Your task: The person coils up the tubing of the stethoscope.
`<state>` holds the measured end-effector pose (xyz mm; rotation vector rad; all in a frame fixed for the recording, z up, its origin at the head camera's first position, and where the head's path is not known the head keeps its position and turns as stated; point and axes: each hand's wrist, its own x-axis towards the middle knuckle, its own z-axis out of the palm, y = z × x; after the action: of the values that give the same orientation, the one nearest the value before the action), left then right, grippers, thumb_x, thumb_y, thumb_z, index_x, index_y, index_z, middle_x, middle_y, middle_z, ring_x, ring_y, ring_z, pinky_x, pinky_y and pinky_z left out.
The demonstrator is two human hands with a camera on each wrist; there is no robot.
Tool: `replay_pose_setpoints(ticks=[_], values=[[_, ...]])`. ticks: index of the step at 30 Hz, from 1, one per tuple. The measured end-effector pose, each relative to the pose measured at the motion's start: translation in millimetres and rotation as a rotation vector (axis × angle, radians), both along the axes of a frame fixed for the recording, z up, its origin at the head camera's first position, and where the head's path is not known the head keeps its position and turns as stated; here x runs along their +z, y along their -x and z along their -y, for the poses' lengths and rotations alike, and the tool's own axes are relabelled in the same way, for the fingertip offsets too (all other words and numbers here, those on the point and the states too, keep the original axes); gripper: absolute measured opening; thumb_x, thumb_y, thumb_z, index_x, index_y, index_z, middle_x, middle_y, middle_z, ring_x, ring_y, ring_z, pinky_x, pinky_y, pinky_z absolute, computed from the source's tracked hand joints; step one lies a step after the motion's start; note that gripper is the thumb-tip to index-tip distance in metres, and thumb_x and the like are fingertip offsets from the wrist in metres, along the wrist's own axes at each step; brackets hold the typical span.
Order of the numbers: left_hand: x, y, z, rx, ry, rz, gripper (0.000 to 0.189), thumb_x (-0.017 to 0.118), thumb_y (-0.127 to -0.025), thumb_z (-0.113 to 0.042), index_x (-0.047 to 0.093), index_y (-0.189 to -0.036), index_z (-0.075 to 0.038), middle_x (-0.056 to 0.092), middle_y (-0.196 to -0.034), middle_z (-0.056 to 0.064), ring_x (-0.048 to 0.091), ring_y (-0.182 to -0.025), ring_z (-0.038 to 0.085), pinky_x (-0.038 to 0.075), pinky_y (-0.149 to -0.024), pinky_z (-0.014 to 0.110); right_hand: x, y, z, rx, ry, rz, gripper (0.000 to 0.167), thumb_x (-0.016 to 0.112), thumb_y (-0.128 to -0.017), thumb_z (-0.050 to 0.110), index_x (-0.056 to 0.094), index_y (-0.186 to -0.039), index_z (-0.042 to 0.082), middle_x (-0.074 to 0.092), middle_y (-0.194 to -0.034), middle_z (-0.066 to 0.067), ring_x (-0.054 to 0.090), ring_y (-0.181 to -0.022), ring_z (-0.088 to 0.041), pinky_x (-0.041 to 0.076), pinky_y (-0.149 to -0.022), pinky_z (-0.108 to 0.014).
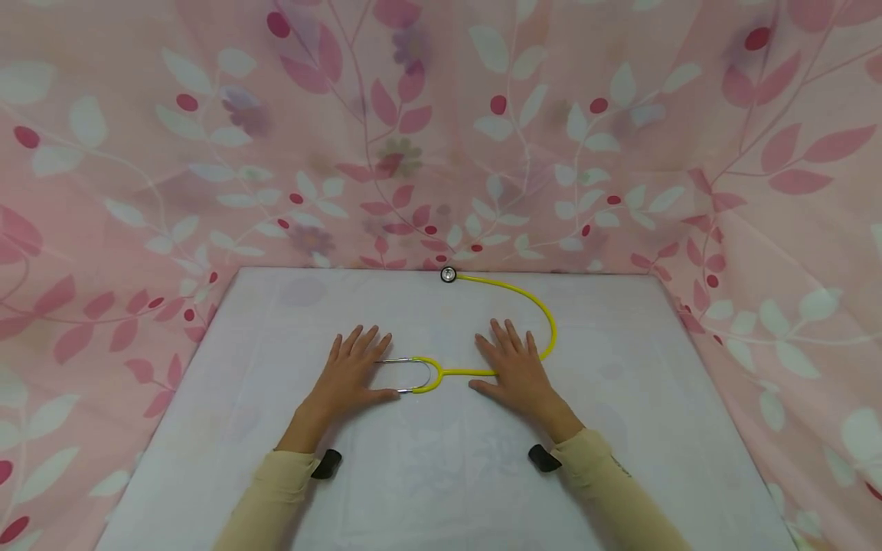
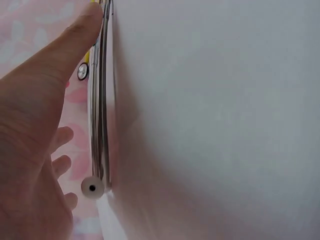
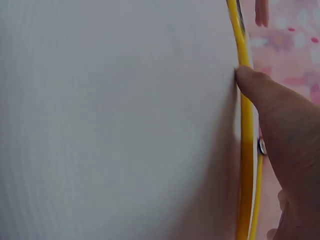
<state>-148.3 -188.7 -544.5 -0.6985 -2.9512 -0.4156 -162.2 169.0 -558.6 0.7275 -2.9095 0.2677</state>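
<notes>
"Stethoscope (image 1: pixel 462 373): where is it?"

"Pink floral cloth (image 1: pixel 441 138) rises at the back. Before it spreads the white worktop (image 1: pixel 441 474), and the stethoscope lies on that, from the middle out to the far edge."

"And the person?"

"Two pale sleeves (image 1: pixel 269 490) come in from the near side. Left hand (image 1: pixel 347 379) is over the metal tubes (image 1: pixel 396 360); right hand (image 1: pixel 520 379) is over the yellow tube (image 1: pixel 553 329), which comes out past it and curves round to the far edge."

"How wide are the fingers (image 1: pixel 356 340)?"

"Wide on both hands, spread apart, palms down. Left thumb (image 1: pixel 380 396) reaches the near metal tube; right thumb (image 1: pixel 488 388) is just beside the yellow one. Whether either touches, I can't tell."

"Smallest parts?"

"Chest piece (image 1: pixel 449 274), at the worktop's far edge. One ear tip (image 2: pixel 92 188) ends the metal tubes in the left wrist view."
</notes>
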Motion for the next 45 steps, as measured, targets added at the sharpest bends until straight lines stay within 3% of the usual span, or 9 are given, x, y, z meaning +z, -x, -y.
replay_pose_setpoints(ticks=[9,15,24,30,35,40,45], values=[[-8.4,-4.2,-6.7,-0.080,-0.023,0.055,0.089,0.068,-0.080,-0.065,0.039,-0.152,-0.022,0.039,-0.156,0.010,0.030,-0.146,0.035,0.021,-0.117,0.061,-0.1,-10.8,28,0.135,0.073,-0.010,0.044,0.057,-0.097,0.044,0.057,-0.138,0.028,0.037,-0.157,-0.011,0.032,-0.146,-0.034,0.033,-0.111,-0.062],[-7.9,-7.3,-5.0,-0.093,-0.028,0.052,0.078,0.070,-0.082,-0.058,0.049,-0.145,-0.018,0.043,-0.153,0.011,0.036,-0.143,0.036,0.027,-0.114,0.062,1.5,-12.0,33,0.195,0.118,-0.068,0.031,0.066,-0.094,0.030,0.069,-0.125,0.024,0.048,-0.149,-0.014,0.045,-0.137,-0.032,0.043,-0.104,-0.052],[-6.1,-5.7,-1.8,-0.120,-0.057,0.044,0.077,0.076,-0.080,-0.051,0.054,-0.139,-0.006,0.047,-0.149,0.013,0.040,-0.139,0.038,0.033,-0.113,0.056,-0.4,-10.1,35,0.222,0.130,-0.179,0.020,0.072,-0.090,0.025,0.076,-0.109,0.021,0.059,-0.136,-0.010,0.052,-0.129,-0.028,0.046,-0.098,-0.046],[-5.0,-3.2,-0.6,-0.142,-0.065,0.045,0.080,0.078,-0.079,-0.050,0.051,-0.141,-0.007,0.053,-0.143,0.012,0.045,-0.135,0.035,0.039,-0.110,0.053,1.1,-11.3,35,0.219,0.241,-0.137,0.018,0.073,-0.089,0.022,0.076,-0.106,0.019,0.066,-0.123,-0.006,0.059,-0.117,-0.024,0.047,-0.093,-0.045],[-3.5,-0.8,-0.1,-0.148,-0.105,0.047,0.080,0.079,-0.080,-0.045,0.047,-0.145,-0.012,0.059,-0.133,0.006,0.052,-0.127,0.027,0.045,-0.104,0.049,8.3,-9.8,34,0.190,0.383,-0.063,0.019,0.072,-0.090,0.018,0.074,-0.109,0.018,0.072,-0.100,0.003,0.067,-0.093,-0.014,0.052,-0.082,-0.036],[-5.8,1.5,0.0,-0.168,-0.119,-0.024,0.075,0.079,-0.082,-0.039,0.049,-0.144,-0.009,0.063,-0.121,0.005,0.058,-0.115,0.024,0.051,-0.096,0.044,12.9,-7.4,31,0.146,0.396,0.000,0.021,0.070,-0.092,0.018,0.072,-0.112,0.020,0.071,-0.093,0.006,0.065,-0.082,-0.006,0.054,-0.073,-0.028],[-6.5,2.2,1.3,-0.158,-0.209,-0.085,0.077,0.082,-0.079,-0.037,0.051,-0.143,-0.006,0.065,-0.111,0.005,0.061,-0.103,0.019,0.053,-0.087,0.040,18.1,-6.6,25,0.123,0.393,0.016,0.022,0.072,-0.090,0.017,0.073,-0.111,0.021,0.068,-0.090,0.008,0.062,-0.078,-0.004,0.052,-0.070,-0.024]])
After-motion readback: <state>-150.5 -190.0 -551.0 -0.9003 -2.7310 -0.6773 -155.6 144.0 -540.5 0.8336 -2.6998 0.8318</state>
